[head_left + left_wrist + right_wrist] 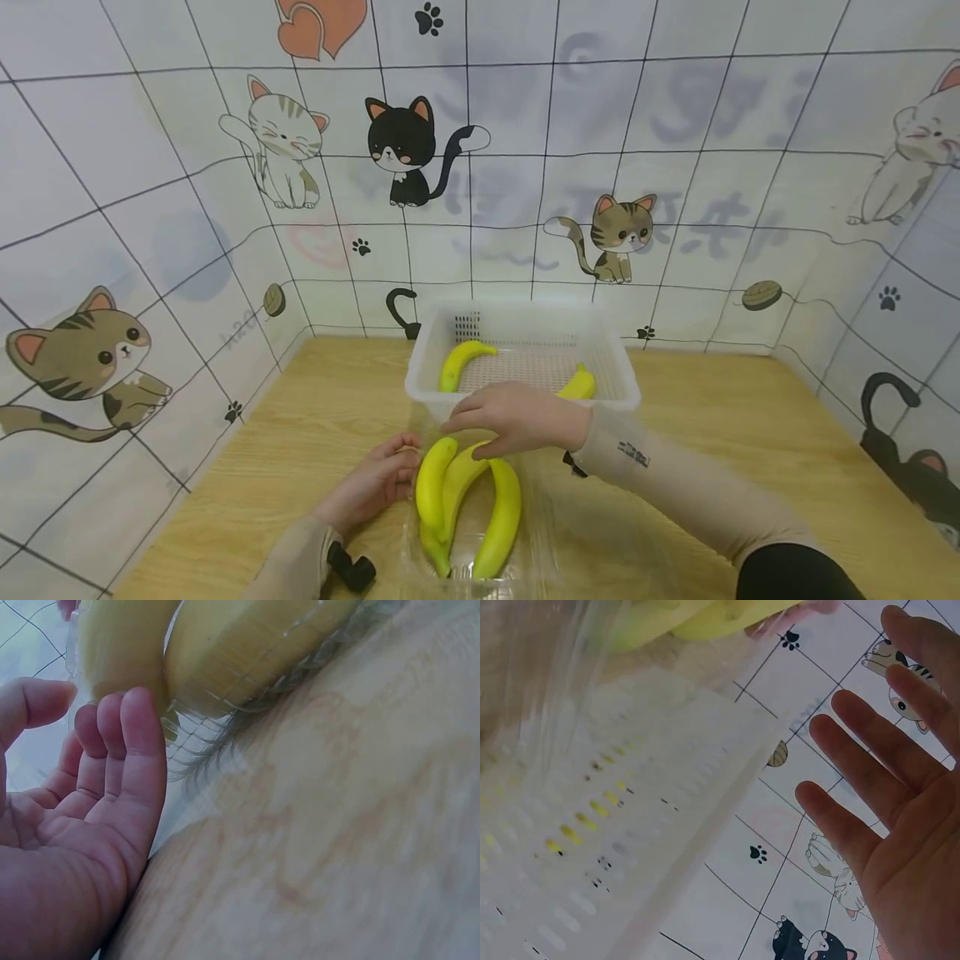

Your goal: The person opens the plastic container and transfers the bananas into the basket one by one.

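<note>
Three yellow bananas (504, 521) lie in a clear plastic box (467, 552) at the front of the table, two of them overlapping on its left side. At the box's left wall is my left hand (381, 479), palm turned toward it with fingers loosely bent. Its fingertips (139, 712) are right by the ribbed plastic; whether they touch cannot be told. My right hand (517, 417) hovers over the far end of the bananas, just in front of the white basket (626, 367). In the right wrist view its fingers (870, 761) are spread and hold nothing.
The white perforated basket stands behind the box, against the wall, with a banana (459, 363) at its left and another banana (579, 383) at its right front. Clear plastic, seemingly the box's lid (600, 533), extends to the right under my right forearm. Cat-print sheeting covers the walls.
</note>
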{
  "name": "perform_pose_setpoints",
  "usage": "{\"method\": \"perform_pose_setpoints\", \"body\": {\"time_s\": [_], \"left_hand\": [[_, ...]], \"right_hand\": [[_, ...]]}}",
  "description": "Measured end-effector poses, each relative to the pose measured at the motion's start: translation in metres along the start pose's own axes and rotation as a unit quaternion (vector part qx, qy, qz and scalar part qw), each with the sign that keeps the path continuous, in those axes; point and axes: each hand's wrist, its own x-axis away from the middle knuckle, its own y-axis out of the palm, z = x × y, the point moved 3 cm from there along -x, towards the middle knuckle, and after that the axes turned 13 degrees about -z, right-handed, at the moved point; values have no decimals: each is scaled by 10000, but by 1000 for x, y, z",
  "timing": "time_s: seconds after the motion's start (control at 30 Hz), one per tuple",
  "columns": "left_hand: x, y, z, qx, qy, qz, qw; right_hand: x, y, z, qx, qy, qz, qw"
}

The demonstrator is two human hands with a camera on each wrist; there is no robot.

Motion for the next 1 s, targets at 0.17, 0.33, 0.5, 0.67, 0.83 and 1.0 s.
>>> {"method": "perform_pose_setpoints", "body": {"time_s": [0.17,0.33,0.5,0.67,0.83,1.0], "left_hand": [[0,-2,4,-44,41,-48,10000],[-2,-3,5,-69,5,-60,10000],[-3,-4,4,-88,-26,-25,10000],[-2,-4,4,-59,-19,-44,10000],[-1,-3,2,-34,-52,-37,10000],[1,-2,1,-48,-74,-32,10000]], "right_hand": [[-5,12,-9,-111,-264,96,9995],[-12,25,-12,-203,-249,59,9995],[-17,38,-10,-189,-394,155,9989],[-22,48,-10,-35,-667,237,9975],[-26,56,-10,181,-674,214,9973],[-30,59,-9,253,-731,227,9967]]}}
